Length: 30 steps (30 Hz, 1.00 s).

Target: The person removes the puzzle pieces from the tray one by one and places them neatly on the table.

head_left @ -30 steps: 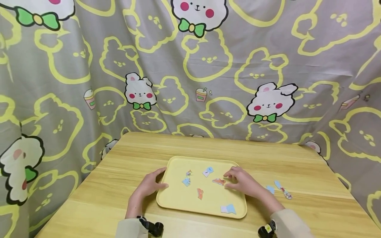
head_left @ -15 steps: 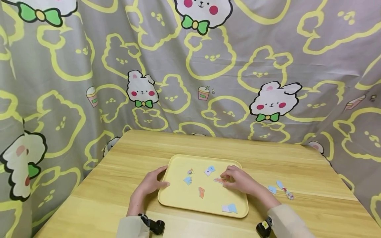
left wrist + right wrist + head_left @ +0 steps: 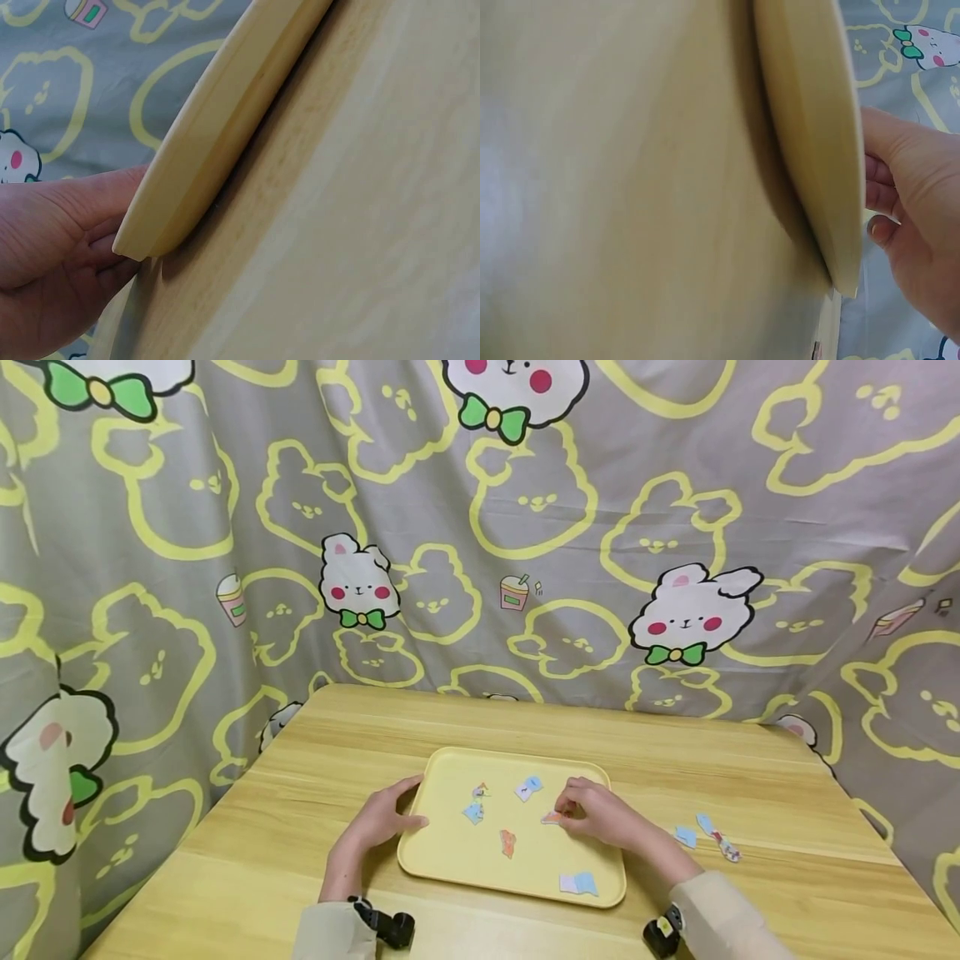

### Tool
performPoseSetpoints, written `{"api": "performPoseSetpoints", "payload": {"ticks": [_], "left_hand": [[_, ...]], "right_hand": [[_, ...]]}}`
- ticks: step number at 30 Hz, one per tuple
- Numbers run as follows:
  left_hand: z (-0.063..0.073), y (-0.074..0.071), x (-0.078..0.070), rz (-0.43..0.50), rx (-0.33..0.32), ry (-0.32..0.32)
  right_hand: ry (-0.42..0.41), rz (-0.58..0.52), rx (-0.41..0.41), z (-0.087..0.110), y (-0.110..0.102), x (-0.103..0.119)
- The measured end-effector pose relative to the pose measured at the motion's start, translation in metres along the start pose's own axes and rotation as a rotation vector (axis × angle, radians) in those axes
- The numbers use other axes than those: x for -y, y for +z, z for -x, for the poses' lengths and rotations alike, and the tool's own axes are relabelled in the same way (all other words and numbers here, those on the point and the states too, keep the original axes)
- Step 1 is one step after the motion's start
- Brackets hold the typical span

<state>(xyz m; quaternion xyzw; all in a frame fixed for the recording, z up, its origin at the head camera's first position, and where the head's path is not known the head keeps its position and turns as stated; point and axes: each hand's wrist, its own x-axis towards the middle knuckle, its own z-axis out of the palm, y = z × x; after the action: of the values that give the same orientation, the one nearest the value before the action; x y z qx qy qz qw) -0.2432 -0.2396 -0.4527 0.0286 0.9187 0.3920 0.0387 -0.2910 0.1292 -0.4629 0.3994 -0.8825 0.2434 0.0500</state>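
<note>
A shallow yellow tray [image 3: 517, 885] lies on the table with several cut puzzle pieces on it. My left hand [image 3: 386, 817] holds the tray's left rim, its thumb over the edge; the left wrist view shows the fingers behind the tray wall. Over the tray's right half, my right hand [image 3: 596, 812] pinches an orange puzzle piece [image 3: 552, 817], partly hidden by the fingers. A second orange piece [image 3: 507, 843] lies nearer the front. Also on the tray are a blue-and-lilac piece [image 3: 528, 788], a blue piece [image 3: 474, 812], a small multicoloured piece [image 3: 481, 791] and a pale pink-and-blue pair [image 3: 578, 883].
On the wooden table [image 3: 285, 793], right of the tray, lie a light blue piece [image 3: 686, 836] and a longer blue and red patterned strip [image 3: 722, 843]. A grey curtain [image 3: 450, 510] with rabbit prints hangs behind and on both sides. Each wrist carries a black camera [image 3: 393, 929].
My right thumb and fingers have closed in on the orange piece, now covering more of it. My left hand stays at the tray rim. The view has shifted slightly.
</note>
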Motion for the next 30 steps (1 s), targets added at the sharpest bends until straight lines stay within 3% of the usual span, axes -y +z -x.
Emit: {"api": "performPoseSetpoints", "payload": {"ticks": [7, 11, 25, 30], "left_hand": [[-0.0002, 0.0017, 0.001, 0.005, -0.002, -0.009], [-0.0002, 0.0024, 0.0015, 0.014, 0.0, -0.008], [0.0004, 0.003, 0.0029, 0.018, -0.007, -0.003], [-0.0001, 0.0035, 0.0039, 0.017, -0.01, 0.0]], "right_hand": [[-0.061, 0.099, -0.043, -0.0009, 0.0012, 0.0019], [-0.094, 0.097, -0.089, 0.0003, 0.0021, 0.0025], [0.018, -0.219, -0.144, 0.0032, 0.0001, 0.0044], [0.043, -0.277, -0.184, 0.0042, -0.0003, 0.0054]]}}
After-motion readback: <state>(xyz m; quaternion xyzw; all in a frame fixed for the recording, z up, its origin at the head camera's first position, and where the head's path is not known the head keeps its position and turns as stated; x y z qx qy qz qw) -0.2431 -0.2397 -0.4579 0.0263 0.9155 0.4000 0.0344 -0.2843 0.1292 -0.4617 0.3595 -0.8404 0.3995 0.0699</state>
